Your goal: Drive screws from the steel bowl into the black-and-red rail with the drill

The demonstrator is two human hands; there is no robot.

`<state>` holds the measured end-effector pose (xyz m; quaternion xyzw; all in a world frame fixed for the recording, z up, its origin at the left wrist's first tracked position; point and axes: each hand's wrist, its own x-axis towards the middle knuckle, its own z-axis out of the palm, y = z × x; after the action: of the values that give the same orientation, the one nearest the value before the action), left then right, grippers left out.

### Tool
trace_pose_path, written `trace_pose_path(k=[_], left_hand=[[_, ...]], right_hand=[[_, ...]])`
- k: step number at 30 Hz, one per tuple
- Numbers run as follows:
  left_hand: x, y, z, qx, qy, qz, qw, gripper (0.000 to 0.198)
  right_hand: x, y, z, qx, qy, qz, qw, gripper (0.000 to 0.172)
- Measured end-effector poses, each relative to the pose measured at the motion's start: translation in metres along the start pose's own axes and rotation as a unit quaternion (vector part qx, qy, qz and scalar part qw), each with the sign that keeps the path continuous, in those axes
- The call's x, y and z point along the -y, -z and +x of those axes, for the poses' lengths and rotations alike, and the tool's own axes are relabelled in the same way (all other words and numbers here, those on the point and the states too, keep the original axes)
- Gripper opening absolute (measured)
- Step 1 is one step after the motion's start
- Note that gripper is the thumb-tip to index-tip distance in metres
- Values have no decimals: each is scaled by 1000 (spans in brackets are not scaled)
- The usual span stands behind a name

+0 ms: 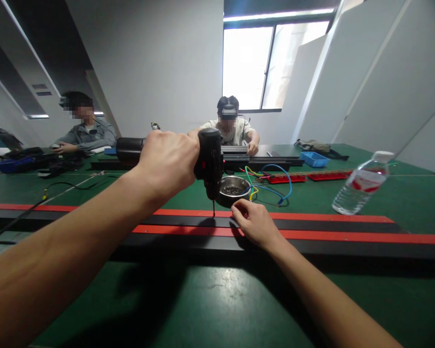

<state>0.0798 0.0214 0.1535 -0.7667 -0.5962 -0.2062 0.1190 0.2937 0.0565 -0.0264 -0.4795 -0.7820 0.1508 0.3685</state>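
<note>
My left hand is wrapped around the grip of a black power screwdriver. Its long thin bit points straight down, with the tip at the red strip on the far black rail. A second black rail with a red strip lies alongside, nearer to me. My right hand hovers over the rails to the right of the bit, thumb and index finger pinched together; what they hold, if anything, is too small to see. Just beyond it stands a metal bowl of small dark screws.
Blue, green and yellow cables curl beside the bowl. A tilted water bottle stands at the right. Behind are red strips, a blue basket and a person across the green table. Another person sits at the left.
</note>
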Motion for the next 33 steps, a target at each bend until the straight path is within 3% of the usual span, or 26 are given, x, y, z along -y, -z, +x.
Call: trace_pose_path(k=[3, 5, 13, 28, 33], left_hand=[[-2, 1, -1, 0, -25, 163, 986, 46], [0, 0, 0, -2, -30, 188, 982, 45], [8, -10, 9, -40, -7, 147, 988, 39], [6, -8, 8, -32, -13, 170, 985, 39], [5, -8, 8, -36, -6, 91, 995, 38]], right_hand=[[0, 0, 0, 2, -2, 1, 1000, 21], [0, 0, 0, 4, -5, 2, 1000, 21], [1, 1, 0, 9, -5, 12, 1000, 20], [1, 2, 1, 7, -8, 9, 1000, 20], [1, 2, 1, 7, -7, 7, 1000, 21]])
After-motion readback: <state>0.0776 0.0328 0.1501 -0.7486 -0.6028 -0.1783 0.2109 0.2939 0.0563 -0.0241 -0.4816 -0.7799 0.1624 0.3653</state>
